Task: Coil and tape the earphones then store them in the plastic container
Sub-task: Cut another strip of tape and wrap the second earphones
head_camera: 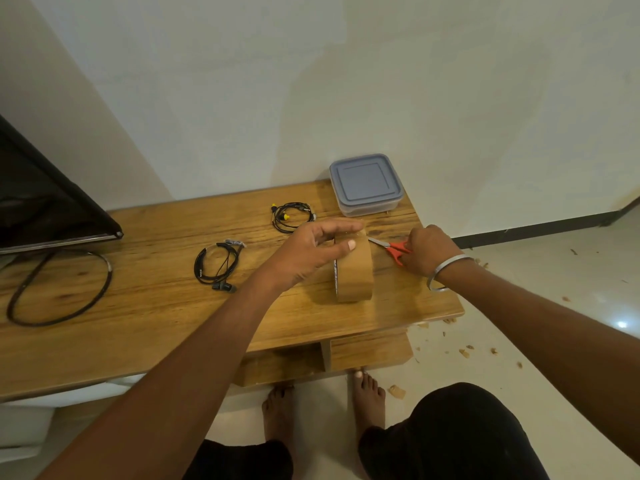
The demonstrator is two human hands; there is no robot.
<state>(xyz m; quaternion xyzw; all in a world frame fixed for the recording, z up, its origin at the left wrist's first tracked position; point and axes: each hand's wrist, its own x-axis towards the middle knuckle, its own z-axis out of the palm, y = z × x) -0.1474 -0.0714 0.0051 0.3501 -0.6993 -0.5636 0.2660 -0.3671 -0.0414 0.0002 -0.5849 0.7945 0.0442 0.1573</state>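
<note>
A brown tape roll (355,271) stands on edge on the wooden table (145,306). My left hand (311,252) holds its top, with the thumb and fingers pinching a pulled-up tape end. My right hand (427,251) grips the red-handled scissors (393,249) lying on the table just right of the roll. Black earphones (218,265) lie coiled to the left of the roll. A second coiled pair with yellow tips (291,216) lies behind my left hand. The plastic container (365,183), its grey lid on, sits at the table's back right corner.
A dark screen (45,202) stands at the left with a thick black cable (59,289) looped on the table. The table's right edge is close to my right wrist. Wood scraps litter the floor (519,341) to the right. My bare feet stand below the table.
</note>
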